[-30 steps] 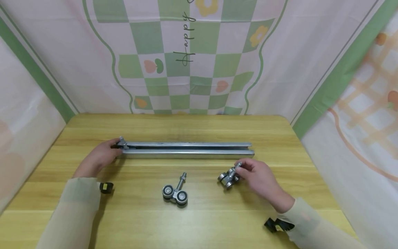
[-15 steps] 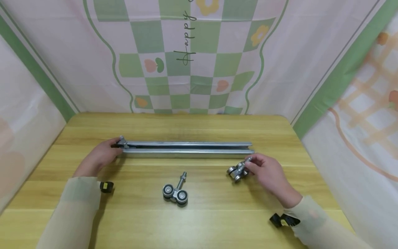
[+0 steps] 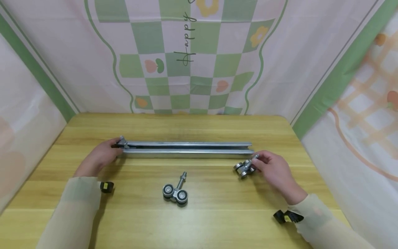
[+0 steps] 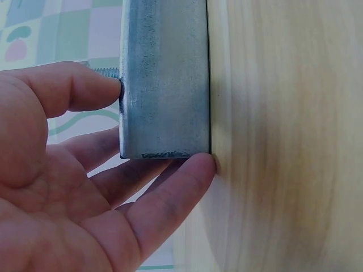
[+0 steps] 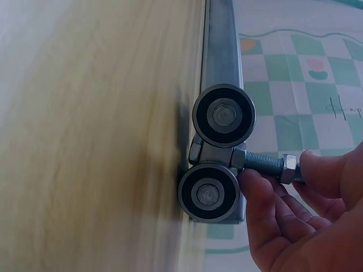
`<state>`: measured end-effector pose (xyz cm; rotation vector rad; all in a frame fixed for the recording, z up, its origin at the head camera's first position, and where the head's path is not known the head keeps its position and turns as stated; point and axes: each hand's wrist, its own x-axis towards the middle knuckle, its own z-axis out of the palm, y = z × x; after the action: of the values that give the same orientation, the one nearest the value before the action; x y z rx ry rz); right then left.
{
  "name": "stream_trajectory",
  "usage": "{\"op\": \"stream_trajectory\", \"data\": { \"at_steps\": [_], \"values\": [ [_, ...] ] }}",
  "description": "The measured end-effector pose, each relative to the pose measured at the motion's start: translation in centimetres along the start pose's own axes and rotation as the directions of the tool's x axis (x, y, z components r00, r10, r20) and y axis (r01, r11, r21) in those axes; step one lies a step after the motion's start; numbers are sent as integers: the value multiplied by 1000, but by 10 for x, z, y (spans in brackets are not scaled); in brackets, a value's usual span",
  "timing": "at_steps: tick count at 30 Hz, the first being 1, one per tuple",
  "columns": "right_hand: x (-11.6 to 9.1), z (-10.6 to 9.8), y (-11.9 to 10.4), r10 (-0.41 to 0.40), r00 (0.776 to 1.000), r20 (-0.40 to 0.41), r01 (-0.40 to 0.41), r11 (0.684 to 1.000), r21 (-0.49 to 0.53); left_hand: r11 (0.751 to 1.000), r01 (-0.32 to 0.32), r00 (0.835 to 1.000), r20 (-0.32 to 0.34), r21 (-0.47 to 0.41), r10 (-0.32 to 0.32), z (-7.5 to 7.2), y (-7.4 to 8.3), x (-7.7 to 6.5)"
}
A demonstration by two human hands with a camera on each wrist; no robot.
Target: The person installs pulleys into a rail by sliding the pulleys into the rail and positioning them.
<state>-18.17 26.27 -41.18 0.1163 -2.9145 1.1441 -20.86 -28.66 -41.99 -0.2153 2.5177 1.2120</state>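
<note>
A metal channel track (image 3: 186, 152) lies lengthwise on the table, slot upward. My left hand (image 3: 102, 155) holds its left end; in the left wrist view the thumb presses the top lip and the fingers reach round the end. A roller trolley (image 3: 123, 142) sits in the slot there, its bolt pointing up. My right hand (image 3: 276, 171) pinches the threaded bolt of another roller trolley (image 5: 215, 154), just in front of the track's right end. In the right wrist view its wheels overlap the track. A third roller trolley (image 3: 175, 194) lies on the table between the hands.
The wooden table (image 3: 217, 221) ends at the back against a hanging cloth (image 3: 205, 41) with green checks. More cloth hangs on both sides. Black wrist cameras (image 3: 106, 187) are worn at the sleeves.
My right hand has moved right and away from me, carrying its roller trolley closer to the track's right end. The left hand, track and trolley on the table have stayed put.
</note>
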Motion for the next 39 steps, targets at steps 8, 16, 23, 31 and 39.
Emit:
{"op": "stream_trajectory", "data": {
  "at_steps": [8, 16, 23, 31, 39],
  "values": [
    [4, -5, 8, 27, 1000, -10, -26, 1000, 6, 1000, -6, 1000, -5, 19, 6, 0, 0, -1],
    [8, -12, 19, 22, 999, -35, -22, 1000, -11, 1000, 5, 1000, -12, 15, -4, 2, -1, -1],
    [13, -22, 32, 14, 998, -58, -17, 998, -59, 1000, 14, 1000, -5, 5, -14, 3, 0, -1],
    [16, -33, 42, 41, 995, -91, -50, 994, -99, 1000, 21, 1000, -5, 1, -21, 2, 2, -1],
    [22, -40, 51, 46, 991, -126, -58, 994, -96, 1000, 27, 1000, -8, -5, -27, 2, 1, -1]
  ]
}}
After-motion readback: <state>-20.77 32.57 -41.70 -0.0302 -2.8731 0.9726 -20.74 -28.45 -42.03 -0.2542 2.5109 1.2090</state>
